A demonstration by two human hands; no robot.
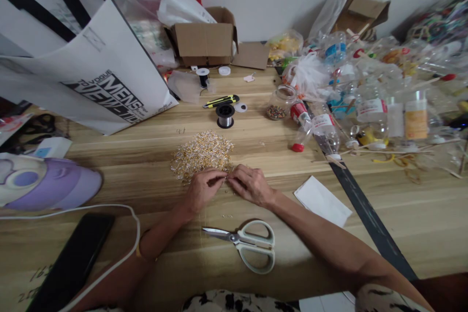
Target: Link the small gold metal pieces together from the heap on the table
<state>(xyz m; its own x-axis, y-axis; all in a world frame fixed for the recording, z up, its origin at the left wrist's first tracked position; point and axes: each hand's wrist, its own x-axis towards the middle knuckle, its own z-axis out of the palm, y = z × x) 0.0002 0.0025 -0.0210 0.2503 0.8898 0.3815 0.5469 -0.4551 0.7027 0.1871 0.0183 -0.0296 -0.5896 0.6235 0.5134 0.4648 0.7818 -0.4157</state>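
My left hand point(205, 186) and my right hand point(251, 184) meet at the fingertips over the wooden table, both closed in a pinch. Whatever sits between the fingertips is too small to make out. Just beyond my left hand spreads a heap of small gold and silver metal pieces point(201, 153). A short row of tiny metal bits point(226, 216) lies on the wood nearer to me. Below it rest scissors point(252, 243) with pale handles, blades pointing left. Past the heap stands a spool of thin silvery wire point(225, 116).
A yellow utility knife point(221, 101) and a dark thread spool point(202, 78) lie farther back. Plastic bottles point(371, 102) and a bead jar point(280, 103) crowd the right. At left are a white paper bag point(91, 63), a black phone point(73, 263) and a white cable point(136, 224).
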